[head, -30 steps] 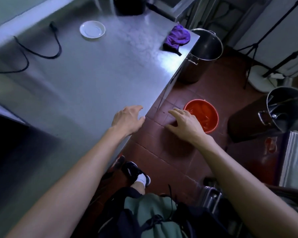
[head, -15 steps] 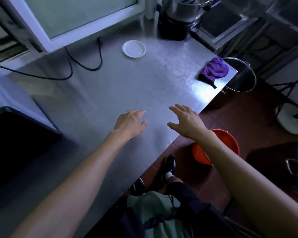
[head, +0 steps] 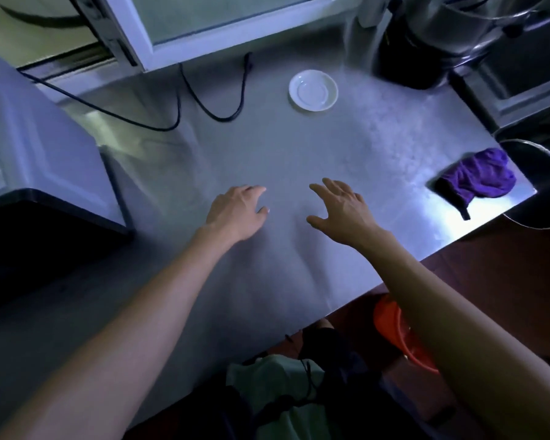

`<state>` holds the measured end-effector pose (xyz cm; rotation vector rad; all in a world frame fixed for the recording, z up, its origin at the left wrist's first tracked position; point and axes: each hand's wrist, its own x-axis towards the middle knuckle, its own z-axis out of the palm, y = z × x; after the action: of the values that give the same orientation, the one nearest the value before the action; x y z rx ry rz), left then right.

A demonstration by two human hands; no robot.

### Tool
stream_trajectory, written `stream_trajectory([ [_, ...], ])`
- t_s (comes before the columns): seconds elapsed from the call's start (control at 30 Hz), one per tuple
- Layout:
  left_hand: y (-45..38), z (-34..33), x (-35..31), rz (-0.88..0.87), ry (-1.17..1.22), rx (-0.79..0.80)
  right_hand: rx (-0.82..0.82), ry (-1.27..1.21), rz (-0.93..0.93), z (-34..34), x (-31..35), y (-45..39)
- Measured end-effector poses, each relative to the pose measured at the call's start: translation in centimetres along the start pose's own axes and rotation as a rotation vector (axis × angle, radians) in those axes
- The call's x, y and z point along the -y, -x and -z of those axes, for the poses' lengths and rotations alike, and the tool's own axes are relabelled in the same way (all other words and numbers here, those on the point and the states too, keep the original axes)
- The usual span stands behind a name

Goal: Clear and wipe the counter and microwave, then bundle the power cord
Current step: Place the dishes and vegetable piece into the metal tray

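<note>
Purple cloth (head: 480, 179) well right of right hand (head: 343, 211).

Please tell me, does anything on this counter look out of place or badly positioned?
Yes. The crumpled purple cloth lies at the right corner of the steel counter, one end hanging over the edge. The black power cord sprawls in loose loops near the small white saucer.
</note>
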<state>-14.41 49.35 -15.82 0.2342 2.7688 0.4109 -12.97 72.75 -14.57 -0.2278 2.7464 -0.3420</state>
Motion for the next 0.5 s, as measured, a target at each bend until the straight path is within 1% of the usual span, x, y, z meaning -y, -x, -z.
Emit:
stream_trajectory([
  [0.27,-7.3,1.1,-2.2,0.125,-0.017,0.014,0.035,-0.015,0.092,1.9,-5.6,-10.9],
  [0.5,-13.9,1.5,-5.2,0.175,-0.008,0.022,0.054,-0.018,0.114,4.0,-9.7,-19.2],
])
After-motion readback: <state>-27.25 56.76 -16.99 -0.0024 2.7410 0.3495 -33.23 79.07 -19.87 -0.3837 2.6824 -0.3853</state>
